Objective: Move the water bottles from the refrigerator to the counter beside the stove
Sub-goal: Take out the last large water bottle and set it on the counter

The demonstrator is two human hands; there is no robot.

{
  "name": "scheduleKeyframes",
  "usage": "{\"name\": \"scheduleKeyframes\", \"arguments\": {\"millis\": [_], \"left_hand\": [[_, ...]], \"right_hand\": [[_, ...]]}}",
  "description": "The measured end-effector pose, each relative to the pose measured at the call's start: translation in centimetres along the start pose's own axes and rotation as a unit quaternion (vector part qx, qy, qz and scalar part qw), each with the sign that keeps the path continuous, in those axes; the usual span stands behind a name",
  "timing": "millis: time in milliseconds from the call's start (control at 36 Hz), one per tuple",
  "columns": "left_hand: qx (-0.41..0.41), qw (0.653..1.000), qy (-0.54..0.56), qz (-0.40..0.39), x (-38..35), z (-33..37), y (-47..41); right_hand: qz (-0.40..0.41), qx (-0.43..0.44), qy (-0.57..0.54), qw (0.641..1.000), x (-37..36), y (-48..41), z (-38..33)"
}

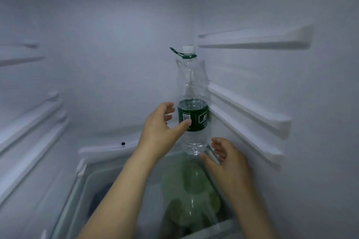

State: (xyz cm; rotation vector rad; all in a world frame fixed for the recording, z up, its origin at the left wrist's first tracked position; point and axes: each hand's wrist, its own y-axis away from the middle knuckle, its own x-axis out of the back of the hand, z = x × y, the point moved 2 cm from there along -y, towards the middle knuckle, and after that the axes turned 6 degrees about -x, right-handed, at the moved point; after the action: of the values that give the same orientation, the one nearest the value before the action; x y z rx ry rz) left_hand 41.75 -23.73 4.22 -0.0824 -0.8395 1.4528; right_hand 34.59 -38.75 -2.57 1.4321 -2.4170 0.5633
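A tall clear water bottle [192, 101] with a white cap, a green carry loop and a dark green label stands upright at the back right of the refrigerator, on the glass shelf. My left hand [161, 128] is open beside the label, its thumb touching the label's front and its fingers spread to the left of the bottle. My right hand [225, 155] is open low on the right, its fingertips next to the bottle's base. Neither hand has closed around the bottle.
White shelf rails [250, 116] jut from the right wall close to the bottle, and more line the left wall [33, 120]. Below the glass shelf, a drawer [120, 190] holds blurred pale green items [192, 190]. The refrigerator's back wall [108, 75] is bare.
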Motion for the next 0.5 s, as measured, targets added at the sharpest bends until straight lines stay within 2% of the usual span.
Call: {"name": "scheduleKeyframes", "arguments": {"millis": [250, 500], "left_hand": [[0.012, 1.0, -0.009, -0.012, -2.3, -1.4, -5.0], [-0.013, 0.998, 0.064, -0.015, -3.4, -1.5, -7.8]], "right_hand": [[-0.006, -0.02, 0.015, 1.0, -1.4, -2.3, 0.6], [0.001, -0.036, -0.005, 0.999, -1.9, -3.7, 0.9]]}}
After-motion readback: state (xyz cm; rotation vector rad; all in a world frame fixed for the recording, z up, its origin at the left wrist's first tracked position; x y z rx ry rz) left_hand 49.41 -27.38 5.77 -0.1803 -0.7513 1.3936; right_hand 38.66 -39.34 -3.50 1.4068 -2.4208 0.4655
